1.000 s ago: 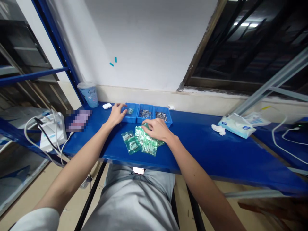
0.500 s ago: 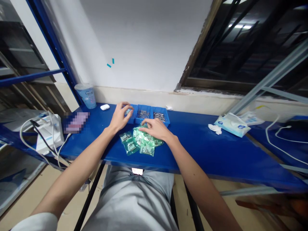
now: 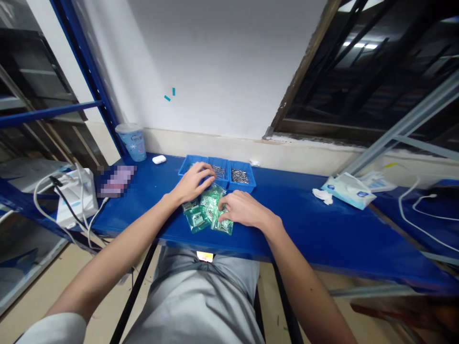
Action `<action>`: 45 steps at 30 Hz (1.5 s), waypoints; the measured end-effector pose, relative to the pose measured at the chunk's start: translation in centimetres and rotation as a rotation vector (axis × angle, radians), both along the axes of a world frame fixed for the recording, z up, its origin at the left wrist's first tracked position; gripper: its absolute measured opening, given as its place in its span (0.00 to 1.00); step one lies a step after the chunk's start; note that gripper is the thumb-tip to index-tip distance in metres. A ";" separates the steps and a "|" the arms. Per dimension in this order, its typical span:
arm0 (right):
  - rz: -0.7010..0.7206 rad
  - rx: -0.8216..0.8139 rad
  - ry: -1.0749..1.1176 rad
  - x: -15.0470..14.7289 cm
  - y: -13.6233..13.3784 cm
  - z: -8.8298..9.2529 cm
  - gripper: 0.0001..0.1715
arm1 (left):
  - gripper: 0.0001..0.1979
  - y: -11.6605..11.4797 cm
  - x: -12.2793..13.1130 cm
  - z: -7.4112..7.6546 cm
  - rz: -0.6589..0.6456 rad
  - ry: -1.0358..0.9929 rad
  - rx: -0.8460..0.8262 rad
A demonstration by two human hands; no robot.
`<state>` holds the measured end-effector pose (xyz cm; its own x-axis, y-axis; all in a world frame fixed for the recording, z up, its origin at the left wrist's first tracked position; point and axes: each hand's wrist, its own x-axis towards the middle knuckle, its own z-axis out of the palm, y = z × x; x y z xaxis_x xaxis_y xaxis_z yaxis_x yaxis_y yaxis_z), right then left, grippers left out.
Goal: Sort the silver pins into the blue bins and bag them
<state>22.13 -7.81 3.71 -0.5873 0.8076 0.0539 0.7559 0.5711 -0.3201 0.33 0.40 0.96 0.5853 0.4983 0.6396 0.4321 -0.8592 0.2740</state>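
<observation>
Several small green plastic bags (image 3: 206, 212) of metal parts lie in a pile near the front edge of the blue bench (image 3: 304, 224). My left hand (image 3: 191, 184) rests on the pile's far left side, fingers bent over the bags and reaching toward the blue trays (image 3: 231, 174). My right hand (image 3: 244, 210) lies on the pile's right side, fingertips pinching a bag. The three joined trays behind the pile hold small metal screws.
A plastic cup (image 3: 132, 141) and a white earbud case (image 3: 158, 159) stand at the back left. A white box with cables (image 3: 73, 196) sits at the left edge. Tissue packs (image 3: 346, 190) and a white cable (image 3: 419, 210) lie to the right.
My left hand has come back from the leftmost tray onto the bag pile. My right hand has slid nearer along the pile toward the front edge.
</observation>
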 end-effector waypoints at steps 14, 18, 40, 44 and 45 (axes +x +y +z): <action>-0.023 -0.052 0.797 0.9 7.3 1.3 0.21 | 0.31 0.8 -0.3 -0.5 0.038 -0.140 0.059; -0.075 0.026 0.799 -0.5 7.7 -1.2 0.19 | 0.28 0.9 -0.4 -0.6 0.072 -0.106 0.151; -0.080 0.496 0.560 -0.4 5.8 -3.2 0.05 | 0.15 1.4 -0.4 -0.5 0.018 -0.210 -0.011; -0.083 0.458 0.592 -0.8 5.5 -2.9 0.03 | 0.15 1.2 -0.2 -0.4 -0.011 -0.218 -0.044; -0.087 0.458 0.605 -0.8 5.5 -2.8 0.05 | 0.15 1.2 -0.2 -0.4 -0.010 -0.221 -0.049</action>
<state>21.30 -2.27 0.90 -0.2837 0.6689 0.6871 0.5724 0.6930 -0.4383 0.15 1.57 0.57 0.4387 0.5268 0.7280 0.3487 -0.8464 0.4024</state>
